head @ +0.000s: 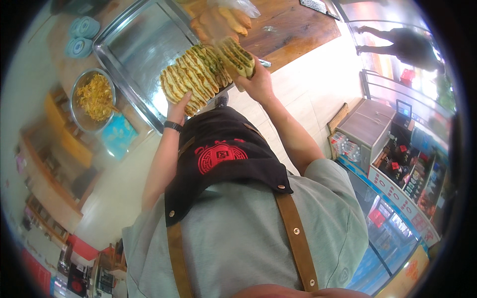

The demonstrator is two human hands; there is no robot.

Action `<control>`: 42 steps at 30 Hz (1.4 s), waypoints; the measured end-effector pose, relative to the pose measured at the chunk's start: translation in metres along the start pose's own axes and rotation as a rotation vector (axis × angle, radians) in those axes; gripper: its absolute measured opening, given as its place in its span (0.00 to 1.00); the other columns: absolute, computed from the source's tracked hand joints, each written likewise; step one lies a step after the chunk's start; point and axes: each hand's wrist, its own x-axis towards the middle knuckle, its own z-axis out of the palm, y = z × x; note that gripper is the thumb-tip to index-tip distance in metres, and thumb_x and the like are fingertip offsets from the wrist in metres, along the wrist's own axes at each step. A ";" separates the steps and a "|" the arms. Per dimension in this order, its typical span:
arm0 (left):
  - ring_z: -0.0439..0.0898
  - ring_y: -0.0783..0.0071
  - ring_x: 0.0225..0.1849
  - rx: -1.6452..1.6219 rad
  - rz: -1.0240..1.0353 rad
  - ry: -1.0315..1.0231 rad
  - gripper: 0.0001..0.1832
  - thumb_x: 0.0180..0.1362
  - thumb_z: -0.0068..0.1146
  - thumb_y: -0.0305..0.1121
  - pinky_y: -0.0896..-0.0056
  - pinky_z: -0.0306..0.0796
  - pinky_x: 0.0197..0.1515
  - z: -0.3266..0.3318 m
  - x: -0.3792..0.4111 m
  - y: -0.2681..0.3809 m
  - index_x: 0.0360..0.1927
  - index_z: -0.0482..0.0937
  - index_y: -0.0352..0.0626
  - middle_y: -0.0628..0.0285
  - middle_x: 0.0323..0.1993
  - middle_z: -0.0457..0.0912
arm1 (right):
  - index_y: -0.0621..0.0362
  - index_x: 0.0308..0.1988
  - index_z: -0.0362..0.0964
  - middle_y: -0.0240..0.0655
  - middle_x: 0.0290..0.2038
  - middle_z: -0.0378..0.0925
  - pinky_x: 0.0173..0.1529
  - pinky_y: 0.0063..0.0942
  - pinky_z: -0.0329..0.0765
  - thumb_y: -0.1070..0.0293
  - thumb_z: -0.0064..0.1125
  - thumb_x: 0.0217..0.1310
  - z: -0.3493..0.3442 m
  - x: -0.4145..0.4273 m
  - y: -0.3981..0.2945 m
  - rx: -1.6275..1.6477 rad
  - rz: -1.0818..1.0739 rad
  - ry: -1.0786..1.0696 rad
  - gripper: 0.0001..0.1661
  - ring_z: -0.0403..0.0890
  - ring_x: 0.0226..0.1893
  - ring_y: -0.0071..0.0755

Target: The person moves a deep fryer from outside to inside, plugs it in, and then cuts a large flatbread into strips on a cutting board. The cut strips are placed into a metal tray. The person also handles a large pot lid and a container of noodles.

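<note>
A long row of filled flatbread pieces (192, 76) stands on edge, packed side by side, at the near edge of a metal tray (134, 28). Brown and green filling shows between the pale layers. My left hand (179, 108) grips the row's left end, thumb over its near face; the other fingers are hidden. A black band is on that wrist. My right hand (258, 83) holds a small stack of filled flatbread (235, 57) at the row's right end. Whether this stack touches the row, I cannot tell.
Left of the tray stands a steel bowl (91, 100) of yellow shredded food, beside a turquoise patterned packet (119, 136) and stacked blue containers (79, 47). Golden breads (233, 20) lie on the wooden board (290, 33) behind. A person (413, 48) is at the upper right.
</note>
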 end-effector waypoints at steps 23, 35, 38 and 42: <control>0.63 0.53 0.70 -0.477 -0.306 0.094 0.39 0.67 0.30 0.65 0.47 0.54 0.72 -0.003 -0.033 0.050 0.71 0.60 0.48 0.58 0.71 0.63 | 0.61 0.49 0.74 0.49 0.40 0.81 0.52 0.38 0.76 0.63 0.69 0.40 0.140 -0.063 -0.103 0.378 -0.055 -0.300 0.32 0.81 0.45 0.50; 0.64 0.53 0.69 -0.610 -0.168 -0.030 0.35 0.70 0.31 0.60 0.50 0.59 0.70 -0.125 0.000 -0.030 0.68 0.64 0.44 0.56 0.69 0.66 | 0.65 0.59 0.64 0.54 0.45 0.80 0.51 0.41 0.78 0.59 0.68 0.50 0.185 -0.056 -0.066 0.030 0.019 -0.270 0.40 0.82 0.47 0.54; 0.65 0.52 0.69 -0.636 -0.244 0.030 0.34 0.70 0.33 0.59 0.48 0.58 0.70 -0.072 -0.023 0.012 0.69 0.62 0.44 0.56 0.69 0.65 | 0.66 0.60 0.62 0.57 0.46 0.78 0.53 0.42 0.76 0.62 0.66 0.50 0.174 -0.062 -0.064 0.060 -0.015 -0.281 0.39 0.80 0.49 0.57; 0.72 0.58 0.64 -0.257 -0.171 0.132 0.29 0.71 0.42 0.51 0.58 0.67 0.64 -0.074 -0.013 0.022 0.67 0.66 0.43 0.56 0.64 0.72 | 0.66 0.63 0.57 0.59 0.48 0.75 0.58 0.43 0.72 0.67 0.62 0.50 0.193 -0.064 -0.045 -0.010 -0.145 -0.246 0.41 0.76 0.52 0.61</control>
